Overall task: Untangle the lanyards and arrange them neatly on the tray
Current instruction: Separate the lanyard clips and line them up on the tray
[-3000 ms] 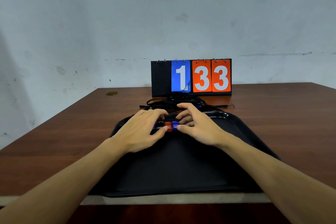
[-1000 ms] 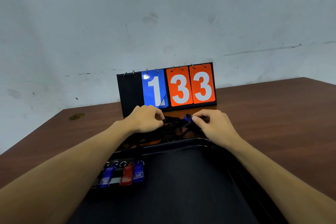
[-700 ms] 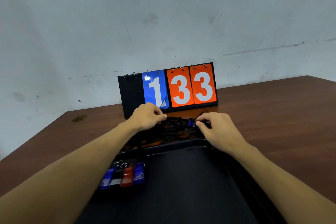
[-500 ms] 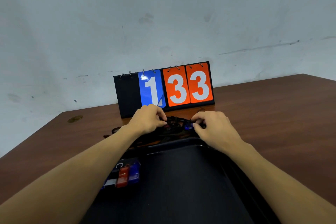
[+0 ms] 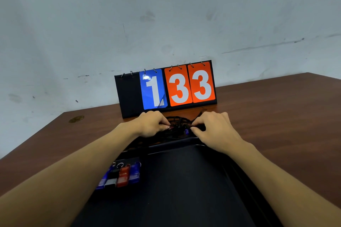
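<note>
We work on a brown wooden table (image 5: 276,125) that carries a black tray (image 5: 184,190) at its near edge, with a flip scoreboard (image 5: 166,88) reading 133 standing upright behind it. Both forearms reach across the tray. The left hand (image 5: 151,124) and the right hand (image 5: 215,128) sit just past the far rim, fingers curled inward and each pinching cord on its own side of the tangle of black lanyards (image 5: 178,125). The tangle lies on the table between tray and scoreboard, touching the far rim, and is not yet laid out. A row of plastic clips (image 5: 120,175) in blue, black, red and blue, each with a metal ring, lies side by side on the left part of the tray and is partly covered by the left forearm. Their cords appear to run back over the rim into the tangle. One small blue clip (image 5: 186,131) shows inside the knot, just beside the right fingertips. We judge the cord to be light, limp and thin, so it will snag rather than slide, and pulling hard would likely tighten the knot. The firm purchase is the clip: we take hold there, or on a single strand close to it, and feed it out loop by loop.
</note>
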A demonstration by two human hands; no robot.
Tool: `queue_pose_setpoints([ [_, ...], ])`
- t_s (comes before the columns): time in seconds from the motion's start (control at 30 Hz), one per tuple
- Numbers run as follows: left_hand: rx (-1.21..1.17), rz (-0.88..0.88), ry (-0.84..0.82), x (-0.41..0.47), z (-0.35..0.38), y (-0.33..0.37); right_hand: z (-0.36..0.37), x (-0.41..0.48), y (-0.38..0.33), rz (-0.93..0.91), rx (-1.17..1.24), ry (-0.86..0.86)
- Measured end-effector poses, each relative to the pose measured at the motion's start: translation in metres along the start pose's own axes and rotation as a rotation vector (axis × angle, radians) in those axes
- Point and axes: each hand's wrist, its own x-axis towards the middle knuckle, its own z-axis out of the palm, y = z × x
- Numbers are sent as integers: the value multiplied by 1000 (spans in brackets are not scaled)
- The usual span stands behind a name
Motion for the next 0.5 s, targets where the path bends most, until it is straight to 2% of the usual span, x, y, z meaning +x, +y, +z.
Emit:
queue_pose_setpoints([
  [0.27,32,12,8,3,1,5,3,2,3,116,108,180],
  [0.5,95,-22,68,7,3,0,-1,0,7,281,449,286],
])
